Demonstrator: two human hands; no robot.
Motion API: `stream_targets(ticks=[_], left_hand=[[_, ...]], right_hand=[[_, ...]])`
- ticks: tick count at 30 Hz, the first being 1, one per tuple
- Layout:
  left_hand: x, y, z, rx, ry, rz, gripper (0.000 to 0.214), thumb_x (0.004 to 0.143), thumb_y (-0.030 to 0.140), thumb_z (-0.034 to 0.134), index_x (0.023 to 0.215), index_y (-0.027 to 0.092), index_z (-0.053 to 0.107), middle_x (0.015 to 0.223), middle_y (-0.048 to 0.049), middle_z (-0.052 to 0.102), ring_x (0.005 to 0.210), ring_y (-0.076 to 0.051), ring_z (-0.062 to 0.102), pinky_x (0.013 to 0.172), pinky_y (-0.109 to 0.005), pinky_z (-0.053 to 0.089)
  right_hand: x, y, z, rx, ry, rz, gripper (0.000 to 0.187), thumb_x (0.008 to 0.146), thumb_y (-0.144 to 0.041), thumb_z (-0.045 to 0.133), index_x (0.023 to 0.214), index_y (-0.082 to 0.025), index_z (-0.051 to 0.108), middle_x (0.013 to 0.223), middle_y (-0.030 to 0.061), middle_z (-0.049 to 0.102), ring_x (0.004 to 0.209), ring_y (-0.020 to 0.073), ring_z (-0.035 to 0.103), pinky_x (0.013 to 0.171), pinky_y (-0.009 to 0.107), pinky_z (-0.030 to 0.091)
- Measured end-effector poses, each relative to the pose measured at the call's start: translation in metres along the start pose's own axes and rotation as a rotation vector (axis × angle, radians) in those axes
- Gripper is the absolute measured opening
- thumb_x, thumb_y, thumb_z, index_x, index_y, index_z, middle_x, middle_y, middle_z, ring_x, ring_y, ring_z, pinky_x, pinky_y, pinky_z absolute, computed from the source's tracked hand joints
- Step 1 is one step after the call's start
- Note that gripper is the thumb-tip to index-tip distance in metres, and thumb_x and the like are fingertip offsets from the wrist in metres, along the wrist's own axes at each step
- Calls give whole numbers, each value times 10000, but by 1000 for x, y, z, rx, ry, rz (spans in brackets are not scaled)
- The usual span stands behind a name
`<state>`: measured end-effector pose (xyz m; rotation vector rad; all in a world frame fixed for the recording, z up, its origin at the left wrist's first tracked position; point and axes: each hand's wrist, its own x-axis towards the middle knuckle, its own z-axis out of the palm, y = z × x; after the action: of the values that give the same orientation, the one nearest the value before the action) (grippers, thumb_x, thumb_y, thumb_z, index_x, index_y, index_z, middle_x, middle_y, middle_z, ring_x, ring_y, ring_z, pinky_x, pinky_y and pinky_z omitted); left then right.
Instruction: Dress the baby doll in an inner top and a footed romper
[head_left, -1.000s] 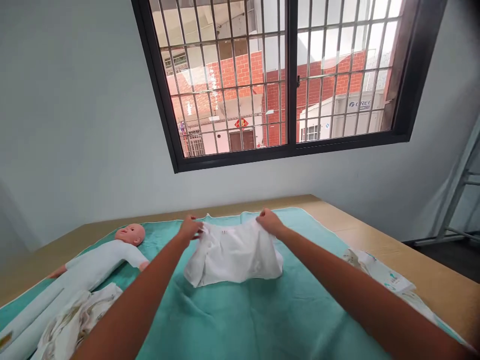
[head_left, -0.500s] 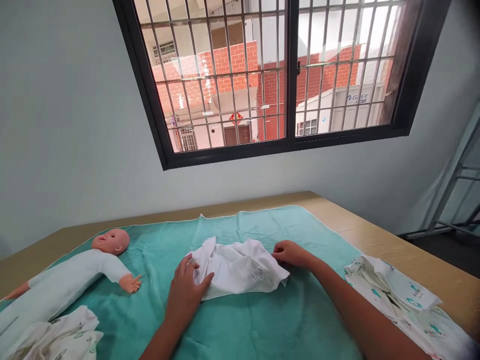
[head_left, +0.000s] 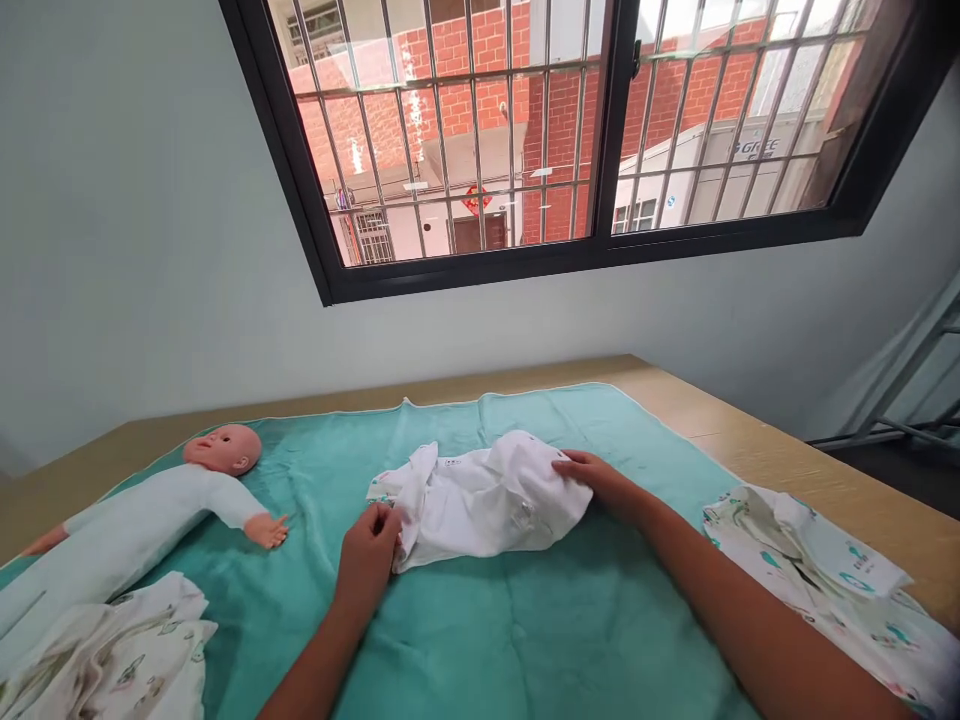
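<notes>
A white baby garment (head_left: 472,510) with a small patterned patch at its left end lies crumpled in front of me. My left hand (head_left: 373,545) has its fingers closed on the garment's lower left edge. At the right end, my right hand (head_left: 592,478) grips the cloth, fingers on top and the thumb hidden. The cloth bulges up beside that hand. Under it all spreads a green sheet (head_left: 585,630).
A baby doll (head_left: 172,500) in a white suit lies at the left. Printed baby clothes (head_left: 127,650) are heaped below it. More printed clothes (head_left: 817,580) lie at the right. The wooden table edge (head_left: 750,430) borders the sheet; a barred window (head_left: 465,140) is behind.
My left hand has gone from spread fingers to a closed grip on the garment's edge. My right hand has taken hold of the right end, which is now lifted. The view has tilted down.
</notes>
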<state>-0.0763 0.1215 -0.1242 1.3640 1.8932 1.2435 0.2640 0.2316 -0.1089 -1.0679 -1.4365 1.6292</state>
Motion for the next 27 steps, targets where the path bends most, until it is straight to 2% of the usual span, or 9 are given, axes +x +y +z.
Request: stream_targets(ticks=[2, 5, 9, 12, 15, 17, 18, 23, 27], left_hand=[[3, -2, -2, -37, -31, 1, 345, 837, 521, 462, 695, 208, 496, 587, 39, 495, 536, -137, 470, 534, -252, 384], [4, -4, 3, 58, -95, 163, 349, 835, 538, 496, 805, 199, 573, 775, -17, 604, 723, -184, 570, 676, -302, 468], [-1, -9, 17, 296, -154, 442, 517, 671, 427, 729, 1130, 225, 604, 1274, -103, 567, 1189, -306, 510, 986, -445, 423], [-5, -12, 21, 406, -107, 477, 462, 758, 343, 643, 1201, 226, 583, 1341, -108, 521, 1260, -307, 457, 1024, -471, 394], [-4, -13, 17, 430, -45, 435, 278, 840, 292, 512, 1076, 189, 615, 1171, -111, 592, 1143, -278, 521, 965, -440, 431], [-3, -12, 12, 447, -8, 393, 214, 845, 294, 494, 982, 186, 618, 1059, -96, 609, 1044, -267, 548, 913, -420, 444], [-2, -11, 10, 451, 10, 365, 190, 847, 303, 488, 938, 190, 611, 1018, -86, 610, 999, -260, 556, 884, -408, 447], [-5, -4, 3, 367, -11, 167, 218, 890, 372, 419, 862, 223, 576, 808, -15, 626, 757, -205, 575, 688, -312, 417], [-7, 0, 2, 220, 26, 149, 230, 853, 411, 470, 875, 214, 586, 754, 7, 618, 677, -174, 549, 652, -278, 401]], right_hand=[[5, 4, -4, 57, 86, -32, 374, 733, -485, 722, 853, -145, 621, 741, 16, 638, 630, 132, 565, 567, 233, 439], [13, 7, -11, 199, 248, -73, 338, 755, -479, 706, 801, -168, 580, 678, -4, 588, 573, 123, 527, 513, 239, 442], [23, 9, -22, 341, 424, -144, 182, 751, -315, 686, 838, -196, 579, 797, 40, 629, 702, 164, 602, 614, 269, 530], [28, 14, -27, 365, 520, -188, 200, 725, -285, 672, 859, -222, 538, 869, 43, 630, 789, 179, 622, 681, 284, 547], [28, 20, -28, 186, 792, -245, 296, 720, -388, 668, 924, -232, 521, 940, 46, 623, 843, 200, 614, 697, 312, 528], [25, 21, -27, -123, 976, -276, 332, 738, -472, 630, 936, -218, 548, 959, 53, 624, 870, 213, 602, 717, 323, 498], [23, 21, -25, -300, 1000, -272, 331, 755, -501, 600, 910, -210, 566, 944, 54, 629, 870, 217, 598, 726, 327, 480], [15, 14, -13, -869, 725, -23, 327, 803, -523, 540, 844, -208, 619, 856, 48, 664, 783, 222, 593, 659, 315, 397], [16, 12, -10, -808, 620, 48, 236, 749, -314, 624, 943, -179, 628, 888, 60, 666, 802, 206, 604, 654, 281, 408]])
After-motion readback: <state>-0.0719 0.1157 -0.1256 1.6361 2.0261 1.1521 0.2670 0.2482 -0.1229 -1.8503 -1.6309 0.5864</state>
